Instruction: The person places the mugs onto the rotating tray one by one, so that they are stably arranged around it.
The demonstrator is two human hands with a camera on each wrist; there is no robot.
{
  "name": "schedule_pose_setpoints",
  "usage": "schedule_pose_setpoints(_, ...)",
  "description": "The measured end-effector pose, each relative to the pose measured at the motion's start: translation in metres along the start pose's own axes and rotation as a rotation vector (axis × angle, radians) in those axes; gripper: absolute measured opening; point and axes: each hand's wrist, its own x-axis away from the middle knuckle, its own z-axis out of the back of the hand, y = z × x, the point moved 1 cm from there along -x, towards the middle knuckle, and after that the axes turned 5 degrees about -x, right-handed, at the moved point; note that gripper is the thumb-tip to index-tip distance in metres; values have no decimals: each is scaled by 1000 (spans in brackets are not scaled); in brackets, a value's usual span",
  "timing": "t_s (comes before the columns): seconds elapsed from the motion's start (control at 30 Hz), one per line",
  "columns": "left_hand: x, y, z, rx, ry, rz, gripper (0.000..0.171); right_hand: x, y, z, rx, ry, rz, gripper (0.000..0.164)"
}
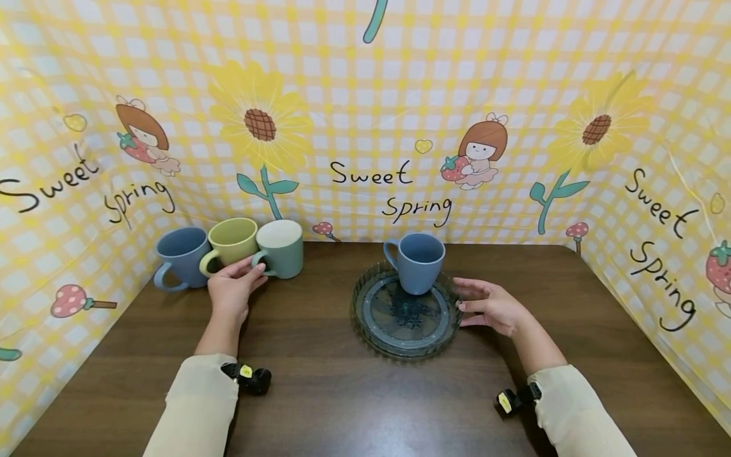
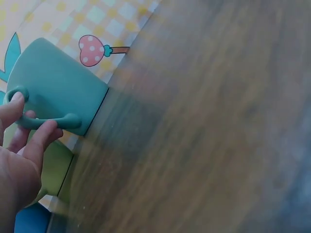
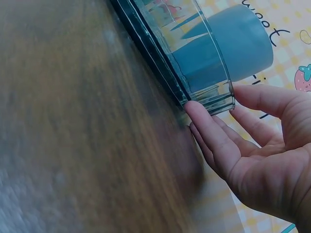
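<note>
One teal mug's handle [image 2: 68,121] is being pinched by the left hand [image 1: 230,292], one dish [image 1: 408,346] being touched by the right hand [image 1: 495,308], fingers extended — one blue mug [image 1: 421,263] being borne inside, two more mugs [image 1: 237,249] being seen beyond the teal.

Brown wood-grain table [image 1: 320,374]; yellow checked cloth [image 1: 354,95] behind, at both sides (printed sunflowers [image 1: 259,124]).

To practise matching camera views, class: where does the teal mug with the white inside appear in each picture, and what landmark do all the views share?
Head: the teal mug stands left of centre, just right of the yellow-green mug.
Left wrist: the teal mug is at upper left, its handle held by the left hand.
Right wrist: not in it.
Shared landmark: the checked cloth.
</note>
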Motion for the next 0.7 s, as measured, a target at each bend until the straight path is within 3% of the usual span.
schedule_pose_setpoints(0.3, 2, 0, 0, 59, 26, 60, 26, 3, -1, -1, -1, -13, 8, 71)
schedule_pose_setpoints(0.7, 9, -1, 1, 64, -17, 24, 25, 3, 2, -1, -11, -2, 18, 70)
